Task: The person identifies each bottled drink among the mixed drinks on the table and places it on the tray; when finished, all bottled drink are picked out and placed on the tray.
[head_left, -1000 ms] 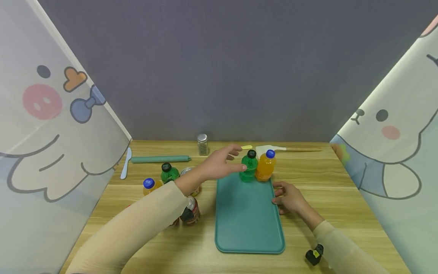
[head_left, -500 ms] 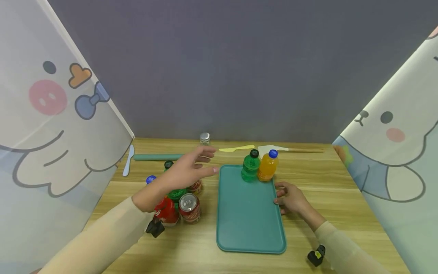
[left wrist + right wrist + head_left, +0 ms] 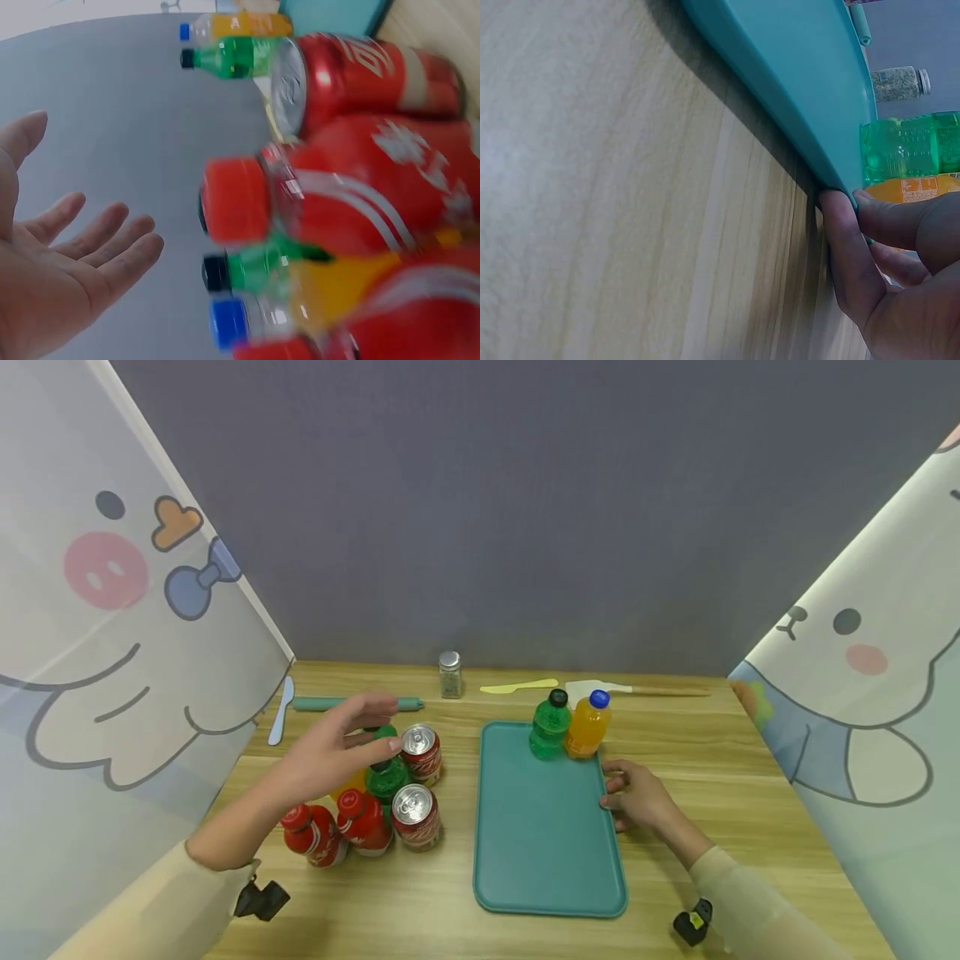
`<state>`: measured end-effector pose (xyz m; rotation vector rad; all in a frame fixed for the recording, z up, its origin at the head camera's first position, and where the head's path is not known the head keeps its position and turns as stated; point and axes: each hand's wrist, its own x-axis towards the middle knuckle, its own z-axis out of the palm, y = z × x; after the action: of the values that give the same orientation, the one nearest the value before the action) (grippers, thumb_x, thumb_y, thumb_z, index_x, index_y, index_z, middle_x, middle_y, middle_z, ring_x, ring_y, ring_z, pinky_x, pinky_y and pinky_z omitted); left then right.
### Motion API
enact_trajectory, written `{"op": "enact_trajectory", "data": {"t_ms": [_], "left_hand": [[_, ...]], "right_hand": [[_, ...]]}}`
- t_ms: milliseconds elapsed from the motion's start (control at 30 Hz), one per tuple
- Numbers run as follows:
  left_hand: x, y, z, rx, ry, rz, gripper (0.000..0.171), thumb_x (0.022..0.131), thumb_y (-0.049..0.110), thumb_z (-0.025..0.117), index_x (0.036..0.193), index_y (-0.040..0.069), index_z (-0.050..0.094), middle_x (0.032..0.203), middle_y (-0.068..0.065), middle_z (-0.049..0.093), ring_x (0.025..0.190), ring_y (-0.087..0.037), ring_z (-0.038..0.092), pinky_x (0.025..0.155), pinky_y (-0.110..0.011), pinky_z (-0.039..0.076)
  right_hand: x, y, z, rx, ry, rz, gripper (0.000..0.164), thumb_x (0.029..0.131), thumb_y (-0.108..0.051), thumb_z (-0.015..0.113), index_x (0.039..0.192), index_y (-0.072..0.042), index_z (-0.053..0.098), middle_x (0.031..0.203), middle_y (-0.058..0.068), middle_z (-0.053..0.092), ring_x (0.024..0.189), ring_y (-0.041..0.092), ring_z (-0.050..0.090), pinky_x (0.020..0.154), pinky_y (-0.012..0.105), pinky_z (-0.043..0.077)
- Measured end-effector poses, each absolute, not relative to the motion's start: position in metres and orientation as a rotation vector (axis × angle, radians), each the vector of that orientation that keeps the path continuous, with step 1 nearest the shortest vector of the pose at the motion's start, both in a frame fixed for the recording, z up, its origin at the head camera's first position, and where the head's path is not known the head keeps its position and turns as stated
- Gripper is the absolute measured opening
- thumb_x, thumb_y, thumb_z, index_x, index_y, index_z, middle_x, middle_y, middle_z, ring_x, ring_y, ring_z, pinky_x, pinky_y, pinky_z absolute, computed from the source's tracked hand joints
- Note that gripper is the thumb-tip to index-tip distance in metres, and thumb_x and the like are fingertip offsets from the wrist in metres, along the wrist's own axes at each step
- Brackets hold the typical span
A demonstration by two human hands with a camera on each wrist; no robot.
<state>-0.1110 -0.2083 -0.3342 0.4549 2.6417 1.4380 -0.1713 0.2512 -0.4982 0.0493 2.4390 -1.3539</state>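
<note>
My left hand [image 3: 330, 752] hovers with loosely spread fingers over a cluster of drinks on the left; in the left wrist view its palm holds nothing. The cluster has two red-capped bottles [image 3: 365, 827], two cans [image 3: 416, 817], green bottles [image 3: 387, 781] and an orange bottle [image 3: 337, 289], partly hidden by the hand. My right hand [image 3: 637, 795] pinches the right rim of a teal tray [image 3: 547, 843] between thumb and fingers, clearest in the right wrist view. At the tray's far right corner stand a green bottle [image 3: 551, 731] with a black cap and an orange bottle [image 3: 587, 728] with a blue cap.
Along the back of the wooden table [image 3: 675, 727] lie a teal rod [image 3: 318, 703], a yellow knife [image 3: 519, 686] and a white-headed spatula [image 3: 600, 685]. A spice jar [image 3: 450, 677] stands there too. A pale blue knife [image 3: 281, 712] lies far left. Walls border three sides.
My left hand has drawn back leftward from beside the green bottle at the tray to above the drink cluster. The right hand stays at the tray's rim.
</note>
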Motion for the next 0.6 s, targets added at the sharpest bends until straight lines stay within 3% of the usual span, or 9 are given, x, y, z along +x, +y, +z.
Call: {"op": "enact_trajectory", "data": {"t_ms": [200,333,433,600], "left_hand": [[-0.093,-0.236,-0.34,0.444,2.757,1.393,0.05,0.1,0.023,0.069,0.143,0.007,0.049,0.145,-0.017,0.056,0.134,-0.038,0.055,0.108,-0.056,0.046],[-0.082,-0.254,-0.347,0.416,2.809,1.369,0.048,0.1,0.02,0.069,0.143,0.009,0.051,0.143,-0.015,0.058,0.13,-0.024,0.059,0.104,-0.031,0.052],[-0.074,-0.267,-0.353,0.381,2.826,1.362,0.049,0.1,0.02,0.069,0.144,0.008,0.05,0.143,-0.015,0.058,0.128,-0.009,0.057,0.1,-0.011,0.046],[-0.062,-0.286,-0.371,0.308,2.806,1.34,0.053,0.1,0.02,0.069,0.146,0.004,0.047,0.146,-0.018,0.054,0.127,-0.001,0.053,0.096,-0.006,0.042]], "right_hand": [[-0.171,0.251,-0.5,0.064,2.437,-1.347,0.063,0.089,0.007,0.074,0.145,0.003,0.048,0.106,0.02,0.06,0.072,0.021,0.066,0.056,0.042,0.062],[-0.172,0.251,-0.5,0.07,2.432,-1.355,0.062,0.088,0.008,0.074,0.145,0.003,0.048,0.106,0.02,0.06,0.071,0.022,0.065,0.056,0.043,0.062],[-0.172,0.252,-0.501,0.076,2.423,-1.362,0.062,0.088,0.008,0.074,0.145,0.002,0.048,0.106,0.019,0.059,0.07,0.022,0.065,0.056,0.043,0.062],[-0.173,0.252,-0.501,0.085,2.41,-1.378,0.062,0.088,0.008,0.073,0.145,0.002,0.048,0.105,0.019,0.058,0.069,0.023,0.064,0.056,0.043,0.062]]}}
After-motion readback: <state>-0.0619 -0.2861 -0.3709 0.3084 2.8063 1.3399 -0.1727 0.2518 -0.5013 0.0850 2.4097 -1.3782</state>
